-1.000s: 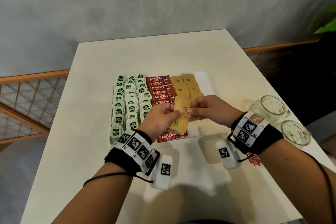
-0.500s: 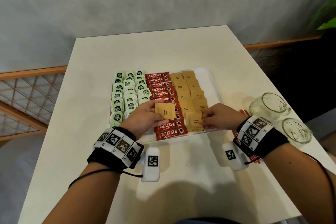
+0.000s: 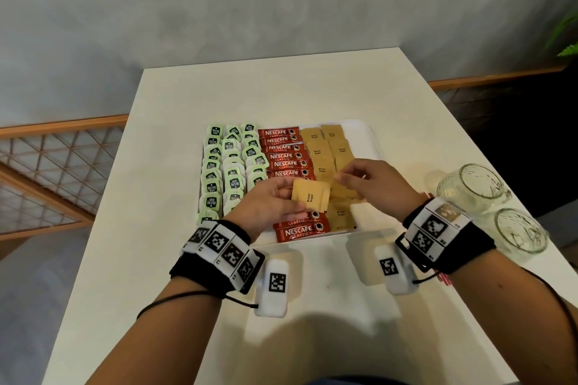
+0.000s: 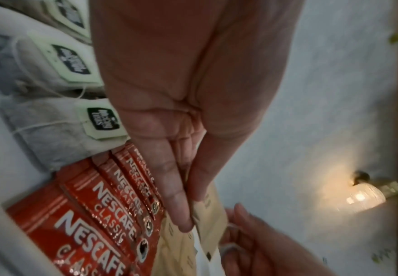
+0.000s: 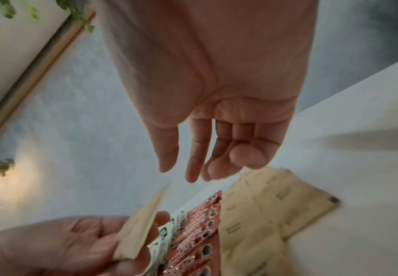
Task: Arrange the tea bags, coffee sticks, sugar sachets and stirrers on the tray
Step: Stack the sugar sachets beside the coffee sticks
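Note:
A white tray (image 3: 369, 141) holds rows of green-tagged tea bags (image 3: 231, 166), red Nescafe coffee sticks (image 3: 284, 153) and brown sugar sachets (image 3: 328, 147). My left hand (image 3: 281, 200) hovers over the coffee sticks and pinches a small stack of brown sugar sachets (image 3: 309, 198), also seen edge-on in the left wrist view (image 4: 207, 214). My right hand (image 3: 344, 178) hangs just right of that stack, above the sugar column. In the right wrist view the right hand (image 5: 193, 168) has relaxed fingers and holds nothing, a short gap from the held sachets (image 5: 141, 224).
Two empty glass jars (image 3: 469, 187) (image 3: 519, 234) stand near the table's right edge. A bit of red stirrer packet (image 3: 444, 280) shows under my right wrist. A wooden railing (image 3: 62, 172) runs along the left, below the table.
My right hand left a sachet at the front of the sugar column, then lifted and came back toward the stack. The left hand kept its sachets and shifted slightly right.

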`<act>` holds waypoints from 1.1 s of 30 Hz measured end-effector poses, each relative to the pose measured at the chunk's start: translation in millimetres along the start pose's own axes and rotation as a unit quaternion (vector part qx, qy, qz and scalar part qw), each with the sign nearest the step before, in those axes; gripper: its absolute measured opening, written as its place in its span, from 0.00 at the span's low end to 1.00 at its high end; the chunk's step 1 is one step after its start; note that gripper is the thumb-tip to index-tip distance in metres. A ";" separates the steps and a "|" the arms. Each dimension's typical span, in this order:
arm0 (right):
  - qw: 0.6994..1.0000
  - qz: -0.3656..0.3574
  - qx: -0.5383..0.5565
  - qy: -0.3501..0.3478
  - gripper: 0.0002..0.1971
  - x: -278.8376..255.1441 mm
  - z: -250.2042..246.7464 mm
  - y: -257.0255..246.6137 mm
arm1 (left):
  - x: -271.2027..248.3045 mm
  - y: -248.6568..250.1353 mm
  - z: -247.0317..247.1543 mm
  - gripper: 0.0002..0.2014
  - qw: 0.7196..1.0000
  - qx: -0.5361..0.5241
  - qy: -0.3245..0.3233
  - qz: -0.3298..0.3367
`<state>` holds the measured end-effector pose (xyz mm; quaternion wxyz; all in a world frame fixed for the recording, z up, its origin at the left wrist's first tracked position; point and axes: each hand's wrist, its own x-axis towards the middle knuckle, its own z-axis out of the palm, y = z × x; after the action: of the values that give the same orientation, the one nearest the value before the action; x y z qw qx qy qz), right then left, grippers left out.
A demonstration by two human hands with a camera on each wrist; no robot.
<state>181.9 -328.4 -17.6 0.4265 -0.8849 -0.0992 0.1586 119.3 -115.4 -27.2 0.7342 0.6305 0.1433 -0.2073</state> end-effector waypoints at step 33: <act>0.977 0.167 -0.107 0.076 0.09 -41.0 -12.7 42.5 | -19.0 -2.1 41.6 0.10 0.960 0.252 0.033 0.121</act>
<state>150.1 -376.5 -35.5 0.3034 -0.9389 0.0658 0.1485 99.6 -154.3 -13.2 0.5658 0.8143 0.0334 -0.1254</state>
